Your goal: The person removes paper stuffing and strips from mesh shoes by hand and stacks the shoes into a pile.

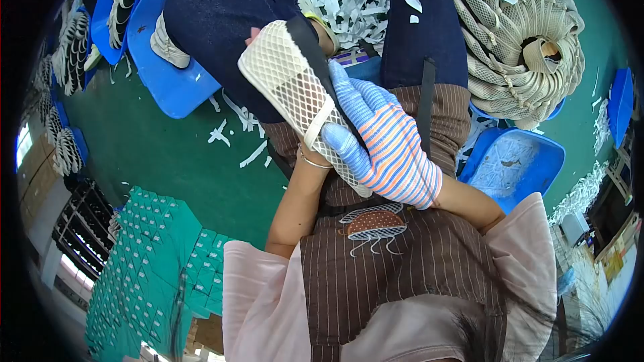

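To the left of the lap, a hand could cross the green floor between the blue bin and green boxes; rightward, the mesh pile and blue tub obstruct.

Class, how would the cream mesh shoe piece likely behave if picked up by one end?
The cream mesh shoe piece is probably light for its size, being largely open netting. It may flex or sag somewhat, since the mesh looks thin. Its raised lattice would probably make it less slippery.
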The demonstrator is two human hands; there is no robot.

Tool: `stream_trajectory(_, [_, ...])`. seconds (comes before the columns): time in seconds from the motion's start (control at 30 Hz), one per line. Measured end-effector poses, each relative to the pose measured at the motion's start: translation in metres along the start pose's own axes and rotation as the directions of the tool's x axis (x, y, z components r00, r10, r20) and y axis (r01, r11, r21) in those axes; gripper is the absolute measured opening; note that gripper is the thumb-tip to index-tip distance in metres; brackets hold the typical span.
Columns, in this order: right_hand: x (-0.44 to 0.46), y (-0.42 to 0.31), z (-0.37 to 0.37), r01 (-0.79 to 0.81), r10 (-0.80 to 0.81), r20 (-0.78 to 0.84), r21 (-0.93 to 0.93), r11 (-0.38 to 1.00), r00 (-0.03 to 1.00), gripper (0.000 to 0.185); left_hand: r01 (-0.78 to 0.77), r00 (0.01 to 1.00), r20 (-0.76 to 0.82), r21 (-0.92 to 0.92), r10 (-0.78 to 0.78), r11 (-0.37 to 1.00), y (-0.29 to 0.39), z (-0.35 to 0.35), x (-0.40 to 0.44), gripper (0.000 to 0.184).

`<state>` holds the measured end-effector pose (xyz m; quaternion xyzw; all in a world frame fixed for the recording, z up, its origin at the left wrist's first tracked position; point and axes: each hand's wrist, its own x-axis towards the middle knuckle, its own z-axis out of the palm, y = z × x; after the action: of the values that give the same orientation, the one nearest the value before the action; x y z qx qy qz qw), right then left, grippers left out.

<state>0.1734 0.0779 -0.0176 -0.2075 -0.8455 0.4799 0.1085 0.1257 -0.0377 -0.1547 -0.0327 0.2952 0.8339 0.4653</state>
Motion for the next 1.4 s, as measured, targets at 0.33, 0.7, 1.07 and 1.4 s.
stream_trajectory(0.33, [0.000, -0.004, 0.001, 0.032, -0.032, 0.002, -0.085, 0.996, 0.999, 0.063, 0.123, 0.992, -0.007, 0.045, -0.123, 0.991, 0.026, -0.001, 0.002, 0.068])
stream_trajectory(0.7, [0.003, 0.002, 0.005, 0.030, -0.029, -0.064, 0.012, 0.999, 0.998, 0.061, -0.033, 0.991, -0.115, 0.310, 0.072, 0.950, 0.047, 0.036, 0.016, 0.067])
stream_trajectory(1.07, [0.000, 0.024, 0.014, -0.134, 0.154, -0.007, 0.449, 0.883, 0.988, 0.046, -0.392, 0.836, 0.211, 0.876, 0.507, 0.282, 0.064, 0.094, 0.042, 0.060])
stream_trajectory(1.4, [-0.003, 0.059, 0.021, -0.402, 0.423, 0.255, 0.863, 0.306, 0.869, 0.037, -0.331, 0.861, 0.462, 0.828, 0.214, -0.453, 0.073, 0.074, 0.024, 0.027])
